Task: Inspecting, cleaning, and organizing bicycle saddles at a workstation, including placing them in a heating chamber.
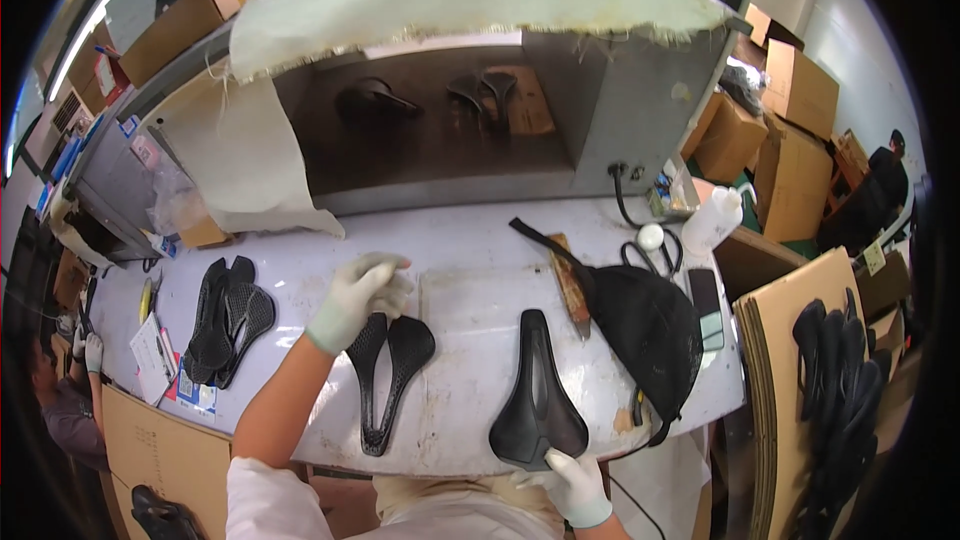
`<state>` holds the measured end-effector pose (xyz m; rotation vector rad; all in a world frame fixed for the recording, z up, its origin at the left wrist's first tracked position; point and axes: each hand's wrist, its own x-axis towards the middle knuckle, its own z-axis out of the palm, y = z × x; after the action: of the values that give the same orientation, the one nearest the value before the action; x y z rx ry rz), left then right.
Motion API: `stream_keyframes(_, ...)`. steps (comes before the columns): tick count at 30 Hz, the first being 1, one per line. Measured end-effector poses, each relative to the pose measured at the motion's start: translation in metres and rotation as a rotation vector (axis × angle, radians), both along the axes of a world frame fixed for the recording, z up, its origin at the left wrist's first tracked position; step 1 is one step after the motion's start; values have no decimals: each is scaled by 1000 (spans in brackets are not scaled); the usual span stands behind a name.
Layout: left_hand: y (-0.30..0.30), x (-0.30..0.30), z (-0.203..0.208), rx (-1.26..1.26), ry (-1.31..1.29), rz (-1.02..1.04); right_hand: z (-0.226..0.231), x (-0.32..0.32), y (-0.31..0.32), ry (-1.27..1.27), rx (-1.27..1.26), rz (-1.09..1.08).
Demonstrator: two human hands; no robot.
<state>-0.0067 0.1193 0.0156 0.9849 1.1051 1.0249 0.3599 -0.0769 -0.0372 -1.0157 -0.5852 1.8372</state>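
My left hand, in a whitish glove, has its fingers curled together at the far, wide end of a black lattice-patterned saddle pad. The pad lies on the table with its narrow nose toward me; whether the fingers grip it or something small is hidden. To the right, a smooth black bicycle saddle with a long central groove points its nose away from me. Its wide near end is in the grip of my gloved right hand, thumb at the edge, at the table's front edge.
More black saddle pads lie at left. A black cloth bag, white bottle and phone occupy the right side. Behind stands a grey box-like chamber with saddles inside. Stacked saddles rest on cardboard at far right. A co-worker sits far left.
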Motion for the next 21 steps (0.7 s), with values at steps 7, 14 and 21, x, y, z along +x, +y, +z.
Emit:
stream_keyframes(7,-110,-29,-6,885,1400,-473,-18,-26,-48,198,-200,200)
stream_keyframes(14,-129,-39,-18,952,1265,-300,1,-41,-61,-18,-40,871)
stream_keyframes(21,-194,25,34,1002,1117,177,81,-32,-14,-675,781,564)
